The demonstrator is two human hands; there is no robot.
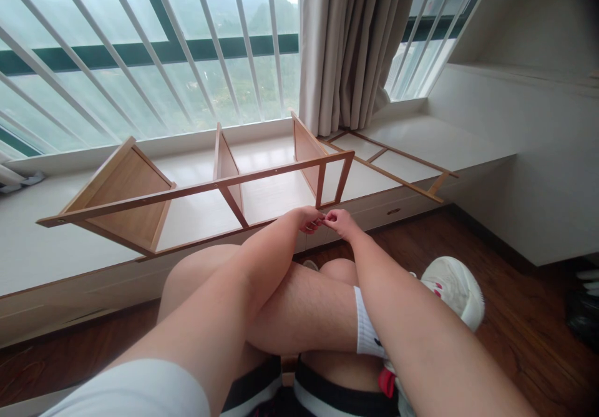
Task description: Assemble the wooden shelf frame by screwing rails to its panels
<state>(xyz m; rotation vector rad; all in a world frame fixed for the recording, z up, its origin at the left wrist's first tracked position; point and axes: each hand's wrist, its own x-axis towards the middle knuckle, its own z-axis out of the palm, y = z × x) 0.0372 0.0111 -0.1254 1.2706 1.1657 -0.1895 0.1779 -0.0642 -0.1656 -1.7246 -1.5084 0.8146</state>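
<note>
My left hand (311,220) is closed, its fingers curled, just in front of the ledge. Beside it my right hand (342,223) pinches with thumb and fingertips, meeting the left fingers. Whatever lies between them is too small to make out. Right behind my hands stands a partly assembled wooden shelf rack (196,190), lying on its side with several panels upright between its rails. A separate ladder-like wooden side frame (390,162) lies flat to the right, one end sticking out past the ledge's front edge.
The white window ledge (191,226) carries the wooden parts. A grey curtain (355,42) hangs behind, between barred windows. A white cabinet (505,167) bounds the right side. My crossed legs (304,311) and white shoe (452,289) are below, over a dark wood floor (515,342).
</note>
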